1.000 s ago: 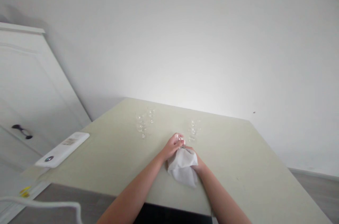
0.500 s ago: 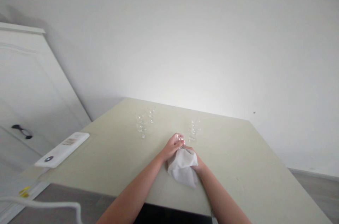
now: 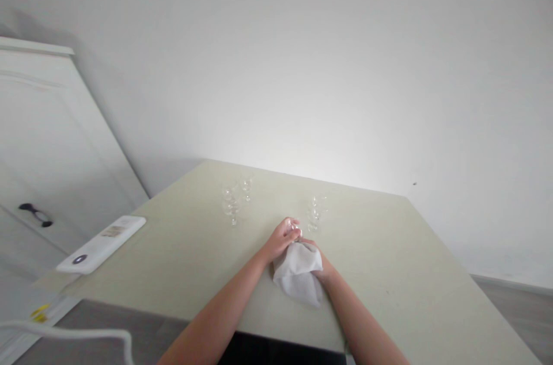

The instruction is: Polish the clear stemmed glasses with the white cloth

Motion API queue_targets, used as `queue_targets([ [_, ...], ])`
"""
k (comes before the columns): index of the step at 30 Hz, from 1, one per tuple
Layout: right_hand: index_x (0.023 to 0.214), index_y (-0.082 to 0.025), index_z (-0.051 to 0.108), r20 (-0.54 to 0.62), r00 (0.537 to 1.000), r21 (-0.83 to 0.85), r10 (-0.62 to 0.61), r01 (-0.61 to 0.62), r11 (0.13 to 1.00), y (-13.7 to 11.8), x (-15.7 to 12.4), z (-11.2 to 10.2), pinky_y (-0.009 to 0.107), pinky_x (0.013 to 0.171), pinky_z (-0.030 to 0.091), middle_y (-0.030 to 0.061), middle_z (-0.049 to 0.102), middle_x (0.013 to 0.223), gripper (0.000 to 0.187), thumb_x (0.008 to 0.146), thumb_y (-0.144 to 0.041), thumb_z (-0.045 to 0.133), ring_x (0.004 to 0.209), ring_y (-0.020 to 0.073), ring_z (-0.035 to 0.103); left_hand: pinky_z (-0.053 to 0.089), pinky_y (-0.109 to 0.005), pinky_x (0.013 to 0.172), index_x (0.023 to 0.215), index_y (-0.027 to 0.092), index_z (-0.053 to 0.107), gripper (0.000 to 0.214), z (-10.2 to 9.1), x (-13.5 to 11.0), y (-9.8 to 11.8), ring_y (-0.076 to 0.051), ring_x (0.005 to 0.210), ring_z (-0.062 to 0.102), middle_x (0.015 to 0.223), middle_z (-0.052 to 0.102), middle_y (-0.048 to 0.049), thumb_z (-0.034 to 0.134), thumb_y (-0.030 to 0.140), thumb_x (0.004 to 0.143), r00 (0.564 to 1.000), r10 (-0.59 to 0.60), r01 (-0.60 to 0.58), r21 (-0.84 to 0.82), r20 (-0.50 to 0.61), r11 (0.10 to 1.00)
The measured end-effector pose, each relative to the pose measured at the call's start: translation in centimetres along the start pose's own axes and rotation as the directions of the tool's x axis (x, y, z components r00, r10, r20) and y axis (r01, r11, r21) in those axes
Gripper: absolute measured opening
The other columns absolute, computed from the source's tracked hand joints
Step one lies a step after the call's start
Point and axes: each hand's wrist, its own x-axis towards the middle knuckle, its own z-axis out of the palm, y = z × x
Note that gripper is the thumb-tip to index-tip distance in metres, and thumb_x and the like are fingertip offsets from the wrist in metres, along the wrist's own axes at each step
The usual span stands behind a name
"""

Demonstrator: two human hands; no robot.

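Near the middle of the pale bench (image 3: 389,250) the left hand (image 3: 281,239) has its grip curled shut around a small glass (image 3: 296,231), held just above the surface, though the glass is so clear that little of it shows. The right hand (image 3: 323,266) is bunched tight on a white cloth (image 3: 298,274) that is pressed against the glass from the near side, its loose end drooping onto the bench. The wiping of this one glass looks to be under way, not finished. Farther off stand a cluster of glasses (image 3: 233,199) to the left and a pair of glasses (image 3: 317,210) to the right, just beyond the hands; whether any have been wiped cannot be told. A flat white device (image 3: 102,243) lies at the left edge, beside a white cabinet (image 3: 47,140)
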Motion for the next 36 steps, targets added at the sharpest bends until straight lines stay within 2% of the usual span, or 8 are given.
queue_targets([
  [6, 0.076, -0.016, 0.068, 0.005, 1.000, 0.080, 0.003, -0.004, 0.997, 0.1, 0.2, 0.0, 0.027, 0.060, 0.044, 0.0018, 0.064, 0.071, 0.023, 0.073, -0.039, 0.071, 0.063, 0.0155, 0.053, 0.045, -0.028, 0.076, 0.112, 0.018, 0.053, 0.049, 0.1, -0.1, 0.4, -0.016, 0.081, 0.061, 0.089, 0.063, -0.0027, 0.065, 0.054, 0.081, 1.000, -0.012, 0.011, -0.002, -0.016, 1.000],
  [17, 0.073, -0.017, 0.065, -0.004, 1.000, 0.091, -0.021, 0.021, 0.996, -1.3, 0.0, 0.3, 0.027, 0.059, 0.044, 0.0008, 0.061, 0.068, 0.024, 0.072, -0.039, 0.072, 0.064, 0.0154, 0.052, 0.045, -0.029, 0.077, 0.112, 0.018, 0.053, 0.050, 0.2, -0.1, 0.4, -0.016, 0.082, 0.061, 0.088, 0.063, -0.0033, 0.066, 0.055, 0.080, 1.000, -0.014, 0.013, -0.019, -0.019, 1.000],
  [25, 0.076, -0.017, 0.069, 0.004, 1.000, 0.084, -0.012, 0.012, 0.996, -0.8, 0.1, 0.2, 0.030, 0.062, 0.045, 0.0039, 0.065, 0.073, 0.022, 0.071, -0.038, 0.072, 0.066, 0.0181, 0.055, 0.045, -0.028, 0.076, 0.113, 0.017, 0.053, 0.050, 0.1, -0.1, 0.1, -0.015, 0.081, 0.060, 0.088, 0.062, -0.0027, 0.065, 0.054, 0.081, 1.000, -0.005, 0.005, -0.015, -0.016, 1.000],
  [36, 0.080, -0.018, 0.069, 0.012, 0.999, 0.098, -0.039, 0.038, 0.994, -0.5, 0.1, 0.1, 0.027, 0.062, 0.046, 0.0006, 0.067, 0.073, 0.026, 0.070, -0.041, 0.074, 0.065, 0.0156, 0.056, 0.045, -0.029, 0.076, 0.115, 0.018, 0.052, 0.051, 0.1, -0.2, 0.2, -0.015, 0.080, 0.060, 0.087, 0.062, -0.0023, 0.064, 0.054, 0.082, 1.000, -0.013, 0.013, -0.018, 0.001, 1.000],
])
